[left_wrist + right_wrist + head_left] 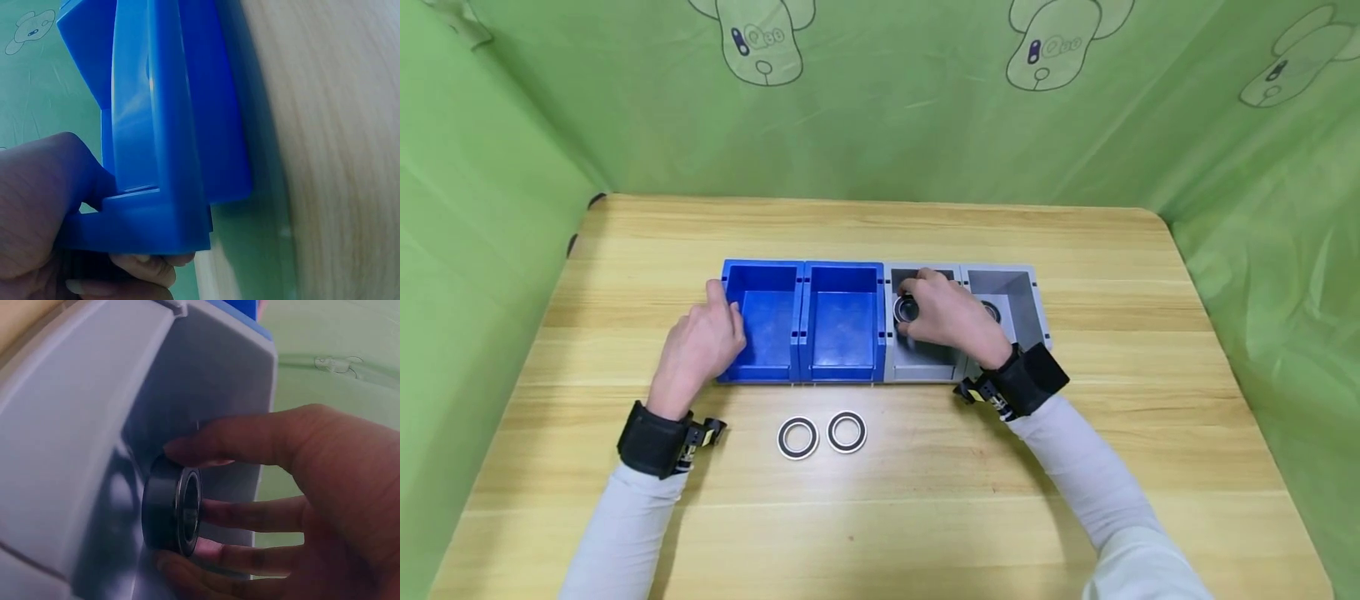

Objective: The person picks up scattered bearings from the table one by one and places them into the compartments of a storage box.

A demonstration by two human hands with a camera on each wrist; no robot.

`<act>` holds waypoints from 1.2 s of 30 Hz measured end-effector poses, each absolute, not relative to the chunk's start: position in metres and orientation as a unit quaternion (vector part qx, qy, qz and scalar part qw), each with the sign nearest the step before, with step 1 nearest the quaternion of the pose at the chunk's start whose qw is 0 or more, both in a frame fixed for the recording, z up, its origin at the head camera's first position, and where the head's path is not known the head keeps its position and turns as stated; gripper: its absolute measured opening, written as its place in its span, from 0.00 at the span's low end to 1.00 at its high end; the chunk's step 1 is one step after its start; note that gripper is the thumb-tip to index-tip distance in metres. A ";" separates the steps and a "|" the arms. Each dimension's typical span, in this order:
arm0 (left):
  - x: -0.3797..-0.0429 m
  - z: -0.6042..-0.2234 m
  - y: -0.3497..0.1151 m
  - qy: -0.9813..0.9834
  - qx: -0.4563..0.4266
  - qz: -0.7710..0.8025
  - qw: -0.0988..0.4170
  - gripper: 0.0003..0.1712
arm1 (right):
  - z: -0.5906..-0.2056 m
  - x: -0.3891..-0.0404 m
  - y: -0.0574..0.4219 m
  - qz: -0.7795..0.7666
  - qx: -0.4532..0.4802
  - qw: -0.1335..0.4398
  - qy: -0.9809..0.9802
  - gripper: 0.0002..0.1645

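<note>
My right hand (pixel 951 312) reaches into the left grey bin (pixel 925 373) and pinches a bearing (pixel 161 506) between the thumb and fingers. This bearing has a dark, broad rim and stands on edge inside the bin in the right wrist view. My left hand (pixel 703 337) grips the outer side wall of the leftmost blue bin (pixel 766 333); in the left wrist view the wall passes between thumb and curled fingers. A second bearing (pixel 993 307) lies in the right grey bin (pixel 1018 304), partly hidden by my right hand.
Two flat ring bearings, a left one (pixel 784 437) and a right one (pixel 833 432), lie on the wooden table (pixel 880 517) before the bins. Another blue bin (pixel 844 329) stands between the leftmost blue bin and the grey ones. Green cloth (pixel 887 125) encloses the table's back and sides.
</note>
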State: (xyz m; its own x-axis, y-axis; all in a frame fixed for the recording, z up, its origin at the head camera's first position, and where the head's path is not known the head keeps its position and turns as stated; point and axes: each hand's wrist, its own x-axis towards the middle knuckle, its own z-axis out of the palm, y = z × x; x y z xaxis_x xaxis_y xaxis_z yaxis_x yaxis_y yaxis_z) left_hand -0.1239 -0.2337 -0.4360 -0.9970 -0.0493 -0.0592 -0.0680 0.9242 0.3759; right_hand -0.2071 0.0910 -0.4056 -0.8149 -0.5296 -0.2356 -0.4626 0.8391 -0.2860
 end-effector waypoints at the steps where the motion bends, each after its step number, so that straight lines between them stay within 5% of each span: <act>1: -0.124 -0.436 -0.234 0.981 -0.029 0.192 0.024 0.18 | -0.407 -0.207 0.091 -0.104 -0.262 0.154 0.947 0.35; 21: -0.126 -0.434 -0.231 0.981 -0.030 0.190 0.032 0.19 | -0.413 -0.208 0.088 -0.065 -0.265 0.147 0.951 0.27; 36: -0.126 -0.433 -0.232 0.980 -0.030 0.195 0.035 0.18 | -0.411 -0.204 0.085 -0.022 -0.272 0.186 0.944 0.34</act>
State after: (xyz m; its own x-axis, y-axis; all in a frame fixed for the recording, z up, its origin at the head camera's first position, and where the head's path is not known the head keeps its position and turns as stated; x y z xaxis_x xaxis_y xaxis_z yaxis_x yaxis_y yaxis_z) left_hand -0.1256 -0.2320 -0.4333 -0.9959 -0.0444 -0.0791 -0.0713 0.9224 0.3796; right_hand -0.2036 0.0846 -0.4108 -0.7822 -0.5224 -0.3395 -0.5062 0.8506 -0.1425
